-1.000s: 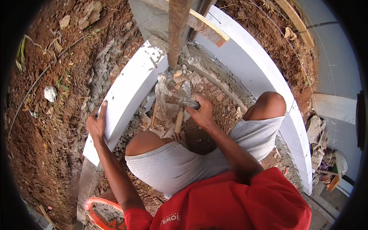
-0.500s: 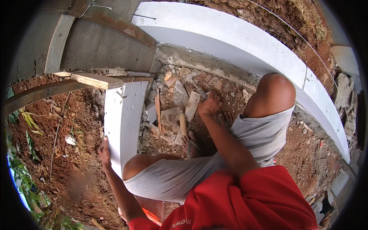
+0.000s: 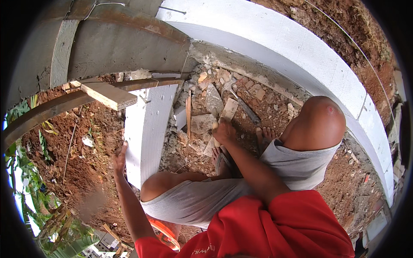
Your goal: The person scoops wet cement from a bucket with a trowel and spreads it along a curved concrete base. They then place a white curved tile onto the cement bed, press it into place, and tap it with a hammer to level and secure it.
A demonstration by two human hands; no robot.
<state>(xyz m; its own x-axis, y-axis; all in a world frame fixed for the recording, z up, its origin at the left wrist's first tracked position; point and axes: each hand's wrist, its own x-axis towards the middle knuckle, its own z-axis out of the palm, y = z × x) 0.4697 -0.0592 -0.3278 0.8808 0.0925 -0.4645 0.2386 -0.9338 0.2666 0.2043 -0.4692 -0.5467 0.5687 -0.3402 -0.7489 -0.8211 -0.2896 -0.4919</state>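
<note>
My right hand (image 3: 224, 132) is closed around a pale wooden handle (image 3: 216, 142) low over the rubble between my feet; what the handle belongs to is unclear. Just beyond it lie a flat pale strip (image 3: 229, 109) and a pointed grey piece (image 3: 214, 99), perhaps a blade or a stone. A hammer (image 3: 244, 106) with a dark grip rests on the rubble to the right. My left hand (image 3: 120, 158), fingers extended, is beside the outer edge of a low white block wall (image 3: 151, 124); whether it touches is hard to see.
A longer white block wall (image 3: 258, 32) curves along the far and right sides. A wooden board (image 3: 108, 95) and a rusty metal bar (image 3: 47, 106) cross the left wall's far end. An orange bucket (image 3: 165, 234) stands by my left leg. A string (image 3: 344, 32) runs above the soil.
My right hand has let go of the hammer, moved left and nearer, and taken hold of the wooden handle. My left hand has shifted slightly along the wall's edge.
</note>
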